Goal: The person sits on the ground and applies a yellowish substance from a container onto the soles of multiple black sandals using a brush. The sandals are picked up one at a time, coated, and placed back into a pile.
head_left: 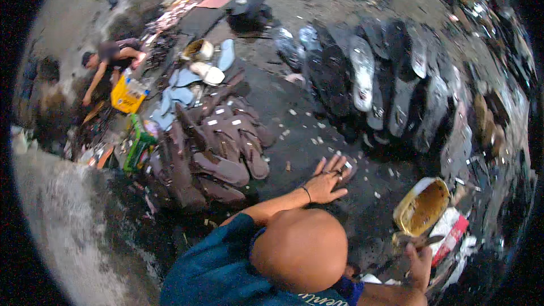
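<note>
Gripping a dark slender tool (420, 241) crosswise, your right hand (419, 263) lay nearer the yellowish oval tub (401, 211) just beyond; your left hand (327, 185) spread, unclenched, over a flat brown sole (352, 171).

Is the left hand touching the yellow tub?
Apart: the head view plainly shows dark ground between the left hand and the yellow tub.

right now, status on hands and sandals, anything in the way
Left hand spread on dark piece. Right hand holding dark tool beside yellow tub. Brown sandals piled left. Pale scraps scattered around.
</note>
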A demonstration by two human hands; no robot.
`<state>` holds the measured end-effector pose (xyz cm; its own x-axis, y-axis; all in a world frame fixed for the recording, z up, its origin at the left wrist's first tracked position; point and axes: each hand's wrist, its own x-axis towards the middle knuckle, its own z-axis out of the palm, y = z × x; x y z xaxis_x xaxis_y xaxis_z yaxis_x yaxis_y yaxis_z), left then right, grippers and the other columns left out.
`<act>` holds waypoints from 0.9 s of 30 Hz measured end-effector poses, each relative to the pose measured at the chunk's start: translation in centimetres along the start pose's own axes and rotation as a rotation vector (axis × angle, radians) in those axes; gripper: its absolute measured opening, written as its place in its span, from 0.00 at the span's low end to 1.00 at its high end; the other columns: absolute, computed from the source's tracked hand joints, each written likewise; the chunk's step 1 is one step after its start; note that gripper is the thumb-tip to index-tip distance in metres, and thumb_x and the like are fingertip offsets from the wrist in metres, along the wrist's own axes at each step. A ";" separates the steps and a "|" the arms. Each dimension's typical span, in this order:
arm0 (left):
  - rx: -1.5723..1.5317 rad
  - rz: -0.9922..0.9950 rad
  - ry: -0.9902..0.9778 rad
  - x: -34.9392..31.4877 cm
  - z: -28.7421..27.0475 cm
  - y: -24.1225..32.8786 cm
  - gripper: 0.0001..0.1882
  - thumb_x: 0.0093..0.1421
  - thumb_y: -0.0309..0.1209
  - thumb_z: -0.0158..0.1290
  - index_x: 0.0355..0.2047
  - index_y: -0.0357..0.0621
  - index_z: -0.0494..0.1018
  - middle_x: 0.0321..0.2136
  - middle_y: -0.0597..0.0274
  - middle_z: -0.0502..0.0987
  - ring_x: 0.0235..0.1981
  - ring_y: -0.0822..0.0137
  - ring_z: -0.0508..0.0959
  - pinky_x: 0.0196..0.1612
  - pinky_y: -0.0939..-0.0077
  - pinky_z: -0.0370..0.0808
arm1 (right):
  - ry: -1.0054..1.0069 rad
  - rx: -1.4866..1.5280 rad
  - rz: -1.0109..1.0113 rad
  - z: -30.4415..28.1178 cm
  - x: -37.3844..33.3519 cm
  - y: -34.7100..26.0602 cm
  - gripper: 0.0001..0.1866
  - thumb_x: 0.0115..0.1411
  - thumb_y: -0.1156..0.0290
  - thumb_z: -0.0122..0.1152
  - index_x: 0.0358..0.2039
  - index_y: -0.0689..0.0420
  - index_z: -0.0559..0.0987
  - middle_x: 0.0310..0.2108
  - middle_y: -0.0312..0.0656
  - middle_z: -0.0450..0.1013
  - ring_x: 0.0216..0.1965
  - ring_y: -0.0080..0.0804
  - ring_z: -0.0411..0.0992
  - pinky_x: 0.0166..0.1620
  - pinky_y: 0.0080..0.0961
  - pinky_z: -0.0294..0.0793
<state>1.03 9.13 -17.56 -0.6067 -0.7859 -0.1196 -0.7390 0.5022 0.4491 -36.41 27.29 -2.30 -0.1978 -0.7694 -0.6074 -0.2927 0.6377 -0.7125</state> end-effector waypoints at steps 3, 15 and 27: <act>-0.290 -0.171 -0.157 2.4 -2.1 1.9 0.35 0.69 0.53 0.43 0.68 0.44 0.62 0.73 0.51 0.50 0.75 0.50 0.44 0.73 0.48 0.40 | 0.262 0.339 -0.238 2.0 1.9 -4.5 0.12 0.63 0.68 0.61 0.42 0.63 0.80 0.38 0.39 0.77 0.37 0.28 0.74 0.43 0.27 0.74; -1.798 -0.396 -0.117 7.3 -9.1 7.2 0.29 0.74 0.45 0.31 0.63 0.39 0.65 0.57 0.49 0.74 0.54 0.53 0.77 0.57 0.53 0.76 | 0.189 0.020 -1.101 10.3 6.6 -14.9 0.18 0.50 0.79 0.60 0.42 0.50 0.83 0.39 0.43 0.81 0.41 0.47 0.78 0.44 0.41 0.75; -2.183 -0.169 -0.162 7.4 -6.4 2.3 0.35 0.70 0.54 0.33 0.65 0.39 0.63 0.60 0.46 0.70 0.57 0.50 0.75 0.60 0.53 0.73 | 0.196 0.051 -1.027 10.9 4.6 -13.1 0.18 0.51 0.77 0.71 0.45 0.52 0.83 0.41 0.38 0.80 0.44 0.36 0.78 0.49 0.33 0.74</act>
<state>-3.25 2.13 -11.75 -0.6889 -0.6791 -0.2535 0.5507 -0.7177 0.4262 -23.34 15.78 0.39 -0.0259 -0.9316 0.3625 -0.3667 -0.3284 -0.8704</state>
